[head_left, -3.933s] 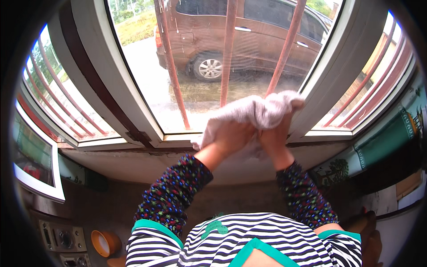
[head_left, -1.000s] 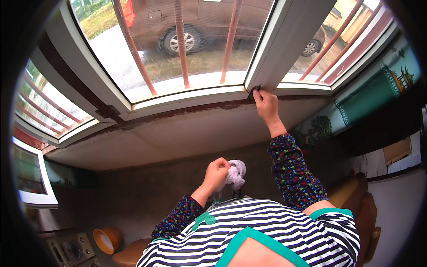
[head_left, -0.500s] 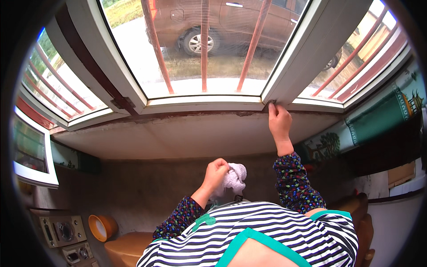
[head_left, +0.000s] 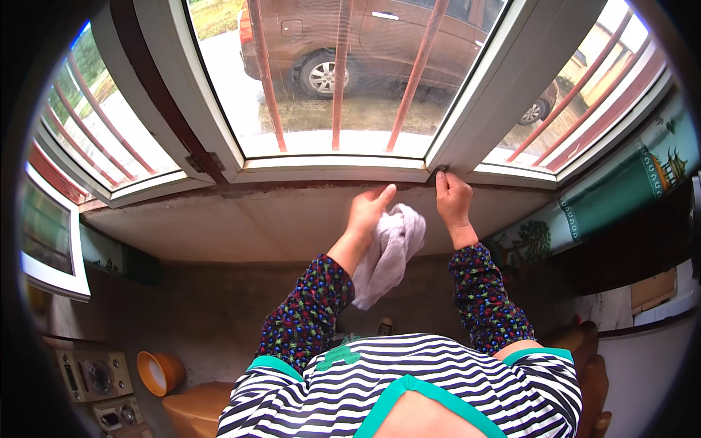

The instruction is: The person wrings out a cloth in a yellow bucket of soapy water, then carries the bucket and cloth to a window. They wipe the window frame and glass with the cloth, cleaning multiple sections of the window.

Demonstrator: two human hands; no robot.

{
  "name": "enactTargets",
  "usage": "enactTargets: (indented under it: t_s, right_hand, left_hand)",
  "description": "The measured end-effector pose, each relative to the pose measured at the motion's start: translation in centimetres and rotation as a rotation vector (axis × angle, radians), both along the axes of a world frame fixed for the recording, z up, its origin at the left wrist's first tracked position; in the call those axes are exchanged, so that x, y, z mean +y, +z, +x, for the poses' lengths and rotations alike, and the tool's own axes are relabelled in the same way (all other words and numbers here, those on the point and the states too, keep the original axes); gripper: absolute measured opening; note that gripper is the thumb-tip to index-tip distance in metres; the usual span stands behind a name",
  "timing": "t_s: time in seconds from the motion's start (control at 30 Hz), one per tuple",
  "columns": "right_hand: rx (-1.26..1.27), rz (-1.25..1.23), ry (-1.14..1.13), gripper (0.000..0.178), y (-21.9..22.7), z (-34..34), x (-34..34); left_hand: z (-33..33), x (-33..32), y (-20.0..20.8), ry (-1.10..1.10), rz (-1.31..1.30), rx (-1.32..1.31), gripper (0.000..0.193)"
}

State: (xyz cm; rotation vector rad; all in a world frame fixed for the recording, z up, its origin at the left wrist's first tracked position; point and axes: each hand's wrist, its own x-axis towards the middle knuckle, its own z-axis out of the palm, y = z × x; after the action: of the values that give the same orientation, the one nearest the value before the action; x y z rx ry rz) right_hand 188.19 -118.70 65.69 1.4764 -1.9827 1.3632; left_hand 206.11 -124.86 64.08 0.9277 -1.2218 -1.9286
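Note:
A crumpled pale lilac cloth [head_left: 389,257] hangs from my left hand [head_left: 367,213], its fingers closed on it and the thumb pointing up to the right. That hand is over the window sill [head_left: 307,212], just left of my other hand. My right hand [head_left: 454,198] is closed at the lower right corner of the white-framed window [head_left: 328,169]. Its fingertips touch the frame by a small dark spot; whatever they pinch there is too small to make out.
Reddish bars [head_left: 341,87] stand outside the glass, with a brown car [head_left: 380,47] beyond. An open side pane [head_left: 51,241] juts in at left. A green patterned curtain [head_left: 613,182] hangs at right. Below left are an orange bin [head_left: 159,372] and speaker-like boxes [head_left: 95,376].
My left hand has risen with the cloth toward the window, close to my right hand, and the cloth hangs longer. My right hand stays at the frame corner. The view has shifted slightly.

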Motion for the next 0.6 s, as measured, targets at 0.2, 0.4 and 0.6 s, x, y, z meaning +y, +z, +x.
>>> enactTargets:
  t_s: [0.2,0.4,0.6]
  right_hand:
    - [-0.068,0.133,-0.097,0.031,0.7,0.2,0.6]
    - [-0.046,0.276,-0.139,0.033,2.4,0.0,0.5]
    - [-0.003,0.275,-0.065,0.029,0.1,0.0,-0.4]
  left_hand:
    - [-3.8,-2.5,-0.8,0.261,0.295,0.21,0.051]
    - [-4.4,-2.7,0.1,0.336,0.22,0.164,0.051]
    - [-4.8,-0.8,6.6,0.424,-0.05,0.054,0.022]
